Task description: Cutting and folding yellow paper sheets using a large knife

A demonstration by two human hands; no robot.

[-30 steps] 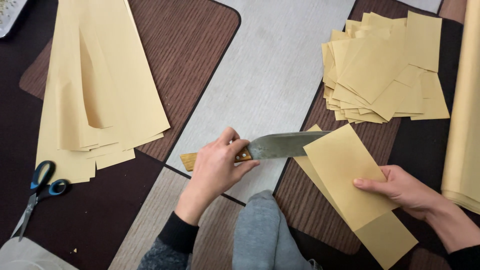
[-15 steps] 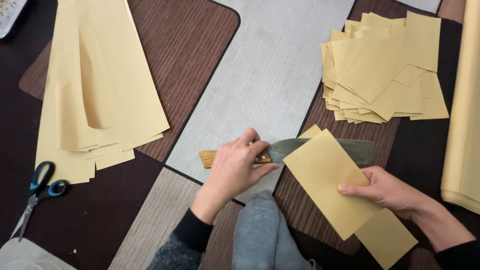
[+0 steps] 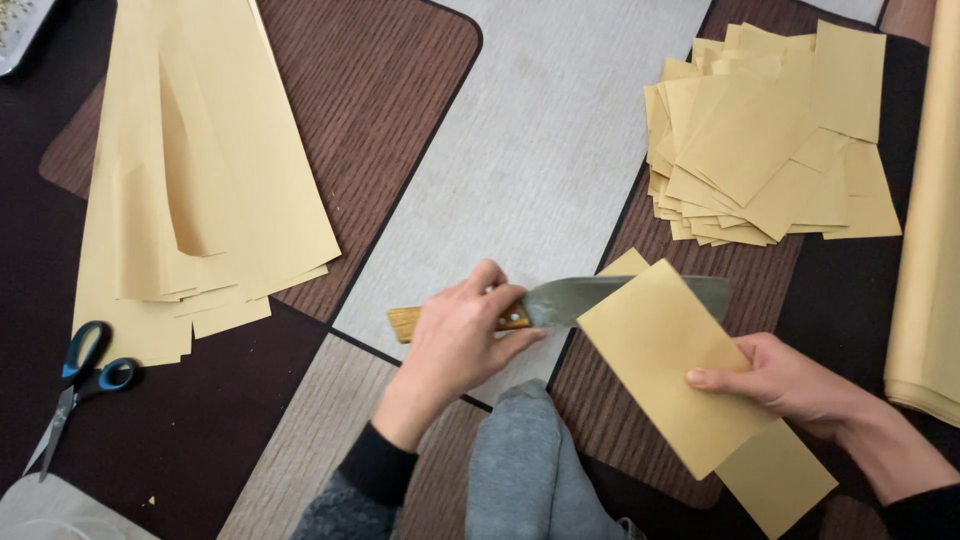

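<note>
Under everything lies the patterned carpet of brown, grey and dark panels (image 3: 540,150), so this is the floor, not a table. On my far left rests a big sheaf of long tan paper sheets (image 3: 190,190), fanned and slightly curled. At the right edge a roll or thick fold of the same tan paper (image 3: 930,230) runs along the frame; I cannot tell which. Above my right hand sits a loose pile of cut tan paper rectangles (image 3: 770,150).

The folded tan paper strip (image 3: 680,370) lies slanted in front of me, its lower end reaching past my wrist. My right hand (image 3: 790,385) presses on it, fingers together and flat on its right edge. A broad grey-bladed knife with a wooden handle (image 3: 560,300) lies level, its blade slipped under the upper part of the strip, apparently inside the fold. My left hand (image 3: 460,335) is closed tight around the handle, the butt sticking out to the left.

My grey-clad knee (image 3: 525,460) rises between my arms. Blue-handled scissors (image 3: 75,380) lie at the lower left, well apart.
</note>
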